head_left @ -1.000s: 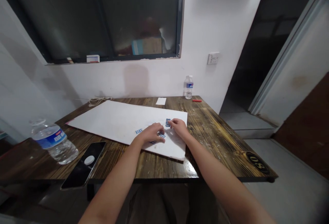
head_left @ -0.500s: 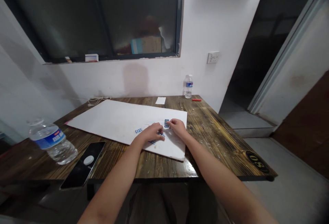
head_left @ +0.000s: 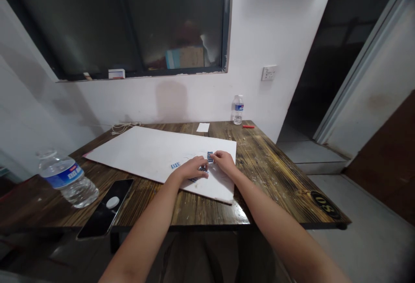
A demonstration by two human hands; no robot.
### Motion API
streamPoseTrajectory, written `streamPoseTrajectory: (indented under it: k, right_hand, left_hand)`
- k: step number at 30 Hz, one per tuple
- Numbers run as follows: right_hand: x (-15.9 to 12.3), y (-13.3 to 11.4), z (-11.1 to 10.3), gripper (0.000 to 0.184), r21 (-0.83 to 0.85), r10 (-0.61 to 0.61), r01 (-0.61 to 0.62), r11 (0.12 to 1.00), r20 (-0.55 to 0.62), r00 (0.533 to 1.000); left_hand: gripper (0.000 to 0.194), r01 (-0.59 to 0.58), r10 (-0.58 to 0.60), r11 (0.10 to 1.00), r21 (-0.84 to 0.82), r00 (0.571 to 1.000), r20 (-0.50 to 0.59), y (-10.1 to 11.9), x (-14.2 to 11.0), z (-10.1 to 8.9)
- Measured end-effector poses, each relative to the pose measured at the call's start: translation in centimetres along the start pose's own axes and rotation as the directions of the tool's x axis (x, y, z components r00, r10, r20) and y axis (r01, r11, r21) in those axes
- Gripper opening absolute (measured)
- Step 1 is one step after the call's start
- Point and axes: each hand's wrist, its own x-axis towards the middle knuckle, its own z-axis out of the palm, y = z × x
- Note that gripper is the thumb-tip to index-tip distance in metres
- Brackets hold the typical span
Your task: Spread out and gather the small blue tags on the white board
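Note:
A large white board (head_left: pixel 145 151) lies on the dark wooden table (head_left: pixel 269 179). Both my hands rest on its near right part among small blue-and-white pieces. My left hand (head_left: pixel 191 168) lies palm down with fingers curled over some of these pieces. My right hand (head_left: pixel 223 162) pinches one small blue piece (head_left: pixel 210 156) between thumb and fingers. Another blue piece (head_left: pixel 175 165) lies loose on the board just left of my left hand.
A water bottle (head_left: pixel 66 178) lies on its side at the near left, beside a black phone (head_left: pixel 105 207). A second bottle (head_left: pixel 237 110), a red pen (head_left: pixel 248 126) and a white slip (head_left: pixel 202 127) sit at the far edge. A white cable (head_left: pixel 125 126) lies far left.
My right hand has drawn the blue piece slightly left, closer to my left hand. Both arms otherwise stay in place.

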Motion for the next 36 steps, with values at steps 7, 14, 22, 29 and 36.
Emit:
streamPoseTrajectory:
  k: [7,14,22,29,36]
  right_hand:
    - [0.1,0.2,0.1,0.028,0.011,0.016,-0.016,1.0,0.001,1.0]
    - [0.2,-0.2,-0.2,0.028,-0.005,0.009,-0.009,1.0,-0.011,1.0]
    - [0.1,-0.4,-0.3,0.027,0.075,-0.061,0.06,0.995,0.018,0.998]
    - [-0.1,-0.7,-0.1,0.033,0.152,-0.096,0.091,0.984,0.03,0.995]
    - [0.1,-0.4,0.2,0.038,0.27,-0.137,0.11,0.956,0.083,0.987]
  left_hand:
    - [0.021,0.05,-0.05,0.999,-0.001,0.998,-0.028,0.6,0.0,-0.2]
    - [0.022,0.173,-0.168,0.983,0.063,0.982,-0.085,1.7,0.1,-0.3]
    - [0.019,0.064,-0.163,0.965,-0.254,0.905,-0.392,1.5,1.1,0.2]
    - [0.026,-0.107,-0.331,0.816,-0.568,0.718,-0.612,0.8,1.9,0.9]
    - [0.036,-0.06,-0.444,0.797,-0.601,0.617,-0.65,0.8,1.8,1.0]
